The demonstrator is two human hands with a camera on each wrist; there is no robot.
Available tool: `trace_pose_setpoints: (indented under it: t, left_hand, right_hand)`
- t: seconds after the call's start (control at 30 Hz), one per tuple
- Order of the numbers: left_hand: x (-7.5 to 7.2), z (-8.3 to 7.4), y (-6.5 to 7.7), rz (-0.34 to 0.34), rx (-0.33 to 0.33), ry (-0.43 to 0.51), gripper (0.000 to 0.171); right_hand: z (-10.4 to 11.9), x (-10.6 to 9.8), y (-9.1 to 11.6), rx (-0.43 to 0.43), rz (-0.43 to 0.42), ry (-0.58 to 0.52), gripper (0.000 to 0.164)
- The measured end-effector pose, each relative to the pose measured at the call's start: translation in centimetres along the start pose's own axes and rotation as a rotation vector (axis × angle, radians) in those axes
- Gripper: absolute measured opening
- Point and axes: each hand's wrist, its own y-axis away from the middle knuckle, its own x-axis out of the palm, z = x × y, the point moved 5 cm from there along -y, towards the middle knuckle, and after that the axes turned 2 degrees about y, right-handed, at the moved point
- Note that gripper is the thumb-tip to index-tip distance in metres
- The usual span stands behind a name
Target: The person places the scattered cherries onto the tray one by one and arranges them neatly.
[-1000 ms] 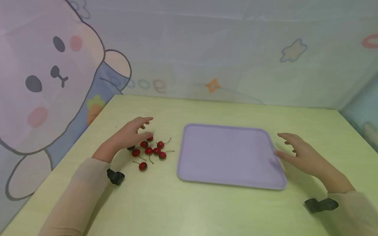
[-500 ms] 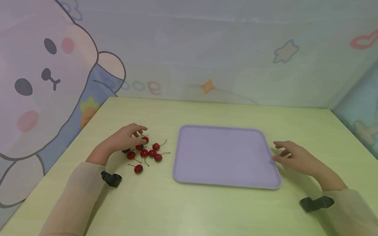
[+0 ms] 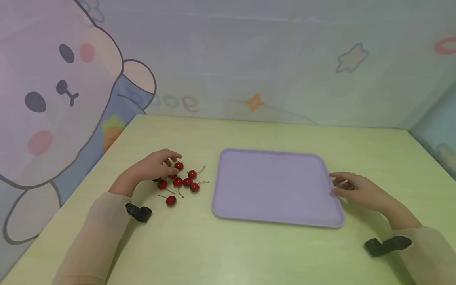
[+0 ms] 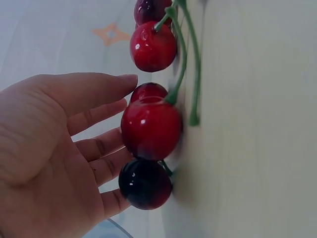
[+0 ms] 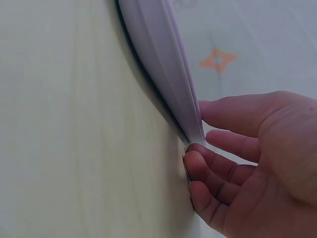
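Several red cherries with stems, one of them a front cherry (image 3: 171,200), lie in a loose cluster on the table's left half. Over the cluster's far left side is my left hand (image 3: 154,164), fingers loosely bent and thumb apart from the index finger. In the left wrist view, its thumb tip (image 4: 130,82) is right at a red cherry (image 4: 148,91), and its other fingers reach behind a dark cherry (image 4: 145,183). At the lilac tray (image 3: 274,186), my right hand (image 3: 360,192) pinches the right edge. Its thumb (image 5: 210,109) lies on the rim, with fingers curled in below.
The pale yellow-green table (image 3: 228,253) carries the cherries left of the tray. Behind it hangs a printed cloth (image 3: 270,59) with a large cartoon bear (image 3: 71,118) at left. A black camera mount (image 3: 139,212) sits on the left wrist, another camera mount (image 3: 387,246) on the right.
My left hand has come down closer over the cherries. My right hand has lowered at the tray's right edge, and its fingers have drawn in at the rim. The head view has shifted slightly.
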Motion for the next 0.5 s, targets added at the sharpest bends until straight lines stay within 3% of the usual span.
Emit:
trace_pose_setpoints:
  t: [0.5]
  left_hand:
    - [0.5,0.0,-1.4,0.039,-0.007,-0.061,0.038]
  right_hand:
    - [0.1,0.3,-0.1,-0.003,-0.019,-0.034,0.049]
